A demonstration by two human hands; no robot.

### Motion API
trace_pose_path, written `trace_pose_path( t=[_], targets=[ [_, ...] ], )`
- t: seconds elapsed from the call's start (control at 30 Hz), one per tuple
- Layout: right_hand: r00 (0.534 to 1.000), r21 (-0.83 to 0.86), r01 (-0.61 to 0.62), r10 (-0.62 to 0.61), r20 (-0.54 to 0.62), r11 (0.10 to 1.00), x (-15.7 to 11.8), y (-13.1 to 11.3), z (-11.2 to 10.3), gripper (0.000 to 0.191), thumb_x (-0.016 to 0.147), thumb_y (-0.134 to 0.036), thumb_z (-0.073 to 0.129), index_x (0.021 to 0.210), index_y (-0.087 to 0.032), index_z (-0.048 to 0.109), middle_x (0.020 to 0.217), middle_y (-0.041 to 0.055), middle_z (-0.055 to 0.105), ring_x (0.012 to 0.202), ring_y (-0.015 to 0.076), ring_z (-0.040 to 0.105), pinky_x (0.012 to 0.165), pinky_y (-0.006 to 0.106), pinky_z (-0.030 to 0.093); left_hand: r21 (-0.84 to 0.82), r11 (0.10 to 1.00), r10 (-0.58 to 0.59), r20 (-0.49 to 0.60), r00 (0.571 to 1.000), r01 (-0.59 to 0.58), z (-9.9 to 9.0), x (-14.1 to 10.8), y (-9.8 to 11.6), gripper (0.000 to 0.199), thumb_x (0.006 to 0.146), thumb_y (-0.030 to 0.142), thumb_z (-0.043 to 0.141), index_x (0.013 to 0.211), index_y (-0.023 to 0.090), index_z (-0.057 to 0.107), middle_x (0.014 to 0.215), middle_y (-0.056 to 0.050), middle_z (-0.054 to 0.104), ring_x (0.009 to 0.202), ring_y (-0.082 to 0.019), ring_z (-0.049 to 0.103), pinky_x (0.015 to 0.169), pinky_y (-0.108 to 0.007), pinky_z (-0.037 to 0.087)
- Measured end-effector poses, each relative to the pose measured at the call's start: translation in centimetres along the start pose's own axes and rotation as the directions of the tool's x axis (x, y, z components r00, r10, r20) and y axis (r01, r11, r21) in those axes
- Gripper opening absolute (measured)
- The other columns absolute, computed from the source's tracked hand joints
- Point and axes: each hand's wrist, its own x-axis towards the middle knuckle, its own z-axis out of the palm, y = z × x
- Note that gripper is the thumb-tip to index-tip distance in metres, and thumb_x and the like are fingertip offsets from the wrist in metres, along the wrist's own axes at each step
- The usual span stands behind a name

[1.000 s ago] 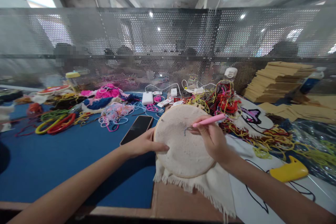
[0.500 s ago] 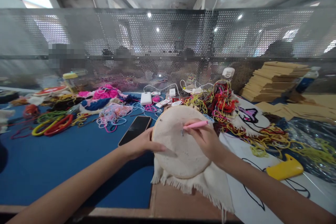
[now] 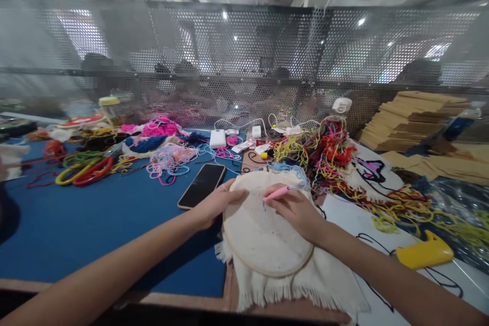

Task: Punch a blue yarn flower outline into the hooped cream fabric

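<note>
A round hoop (image 3: 267, 244) with cream cloth stretched in it lies tilted at the table's front edge, its fringed cloth hanging below. My left hand (image 3: 217, 204) grips the hoop's upper left rim, thumb on top of the cloth. In my right hand (image 3: 296, 211) is a pink pen-shaped tool (image 3: 277, 193), pinched between the fingers, its tip at the cloth beside a short line of small blue stitches (image 3: 264, 206). The tool's tip is partly hidden by the fingers. Light blue yarn (image 3: 294, 169) lies behind the hoop's far rim.
A phone (image 3: 202, 185) lies left of the hoop. Scissors (image 3: 92, 172) and yarn heaps (image 3: 168, 160) are further left. Tangled yarn (image 3: 330, 150), a yellow tool (image 3: 424, 252), white paper (image 3: 340, 214) and stacked brown cardboard (image 3: 405, 122) are on the right. People sit behind a perforated screen (image 3: 244, 51).
The hoop has come lower and tilted flatter. My left hand has moved up along its rim, thumb higher on the cloth. The pink tool sits slightly lower, and more blue stitches show.
</note>
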Motion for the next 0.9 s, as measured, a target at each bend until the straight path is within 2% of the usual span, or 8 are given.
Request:
trace_pose_path(
  t=[0.13,0.23,0.33,0.57,0.9],
  targets=[
    [0.997,-0.05,0.021,-0.024,-0.072,0.999,0.0,-1.3,-0.9,0.013,0.089,-0.026,0.051,0.092,-0.024,0.063,0.094,0.0023,0.068,0.088,0.0175,0.063,0.08,0.032,0.049,0.004,0.984,0.177,0.002,0.984,-0.177,0.1,-0.2,-0.1,0.037,0.075,0.039,0.066,0.104,0.019,0.055,0.086,-0.003,0.066,0.068,-0.014,0.06,0.062,-0.025,0.047],
    [0.99,-0.085,0.059,-0.069,-0.122,0.995,0.0,-2.3,-1.4,0.014,0.088,-0.028,0.052,0.096,-0.025,0.064,0.093,0.0024,0.068,0.09,0.0188,0.064,0.081,0.034,0.051,0.039,0.944,0.328,-0.007,0.945,-0.328,0.3,-0.7,0.1,0.029,0.077,0.037,0.063,0.1,0.02,0.057,0.085,0.0,0.062,0.07,-0.013,0.057,0.063,-0.023,0.044],
    [0.978,-0.069,0.121,-0.131,-0.16,0.99,-0.2,-2.9,-1.8,0.015,0.089,-0.026,0.05,0.098,-0.026,0.063,0.094,0.0026,0.067,0.091,0.0183,0.063,0.082,0.035,0.05,0.098,0.905,0.418,-0.025,0.908,-0.413,0.4,-1.3,0.4,0.028,0.079,0.036,0.061,0.101,0.02,0.057,0.085,0.0,0.06,0.072,-0.014,0.054,0.063,-0.023,0.043],
    [0.961,-0.045,0.136,-0.143,-0.236,0.99,-0.7,-2.8,-2.1,0.015,0.09,-0.023,0.048,0.098,-0.025,0.061,0.093,0.0031,0.065,0.088,0.0179,0.061,0.078,0.035,0.051,0.12,0.88,0.465,-0.011,0.885,-0.46,0.5,-1.7,0.6,0.029,0.079,0.036,0.06,0.104,0.02,0.056,0.087,0.0,0.058,0.075,-0.015,0.052,0.065,-0.023,0.041],
    [0.935,-0.008,0.161,-0.156,-0.32,0.987,-0.8,-2.6,-2.1,0.015,0.09,-0.023,0.048,0.097,-0.025,0.061,0.089,0.0034,0.063,0.084,0.0181,0.061,0.075,0.035,0.052,0.168,0.866,0.48,-0.011,0.877,-0.471,0.4,-1.8,0.7,0.027,0.08,0.035,0.058,0.101,0.019,0.056,0.085,-0.001,0.056,0.075,-0.015,0.05,0.064,-0.023,0.041]
  ],
)
